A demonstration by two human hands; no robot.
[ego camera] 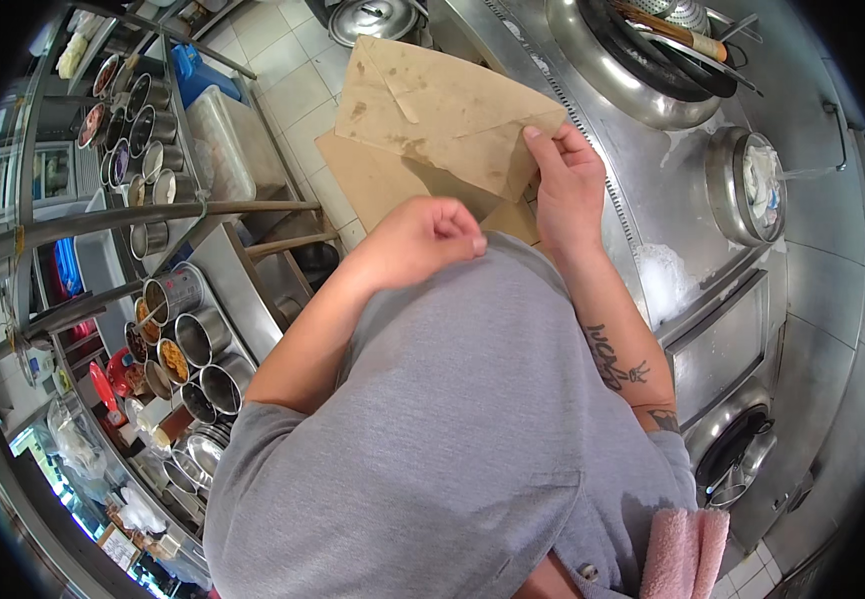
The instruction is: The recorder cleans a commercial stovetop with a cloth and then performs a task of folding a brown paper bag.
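Observation:
My right hand (571,176) pinches the right corner of a stained tan sheet (447,105), its thumb on top and its fingers curled at the edge. The sheet is creased and has dark blotches; whether it is an apron or card is unclear. Its upper part spreads out ahead of my waist, above a lower tan layer (372,180). My left hand (432,236) is curled in front of the grey shirt (462,389), just short of the sheet, with nothing visible in it. A pink towel (683,554) lies at my right shoulder.
Along the right runs a steel cooking counter (657,180) with a large wok (642,60), a round steel pot (732,187) and foam. On the left, a metal rack rail (178,213) borders shelves of steel containers (204,337). A translucent tub (234,142) stands near the tiled floor (290,82).

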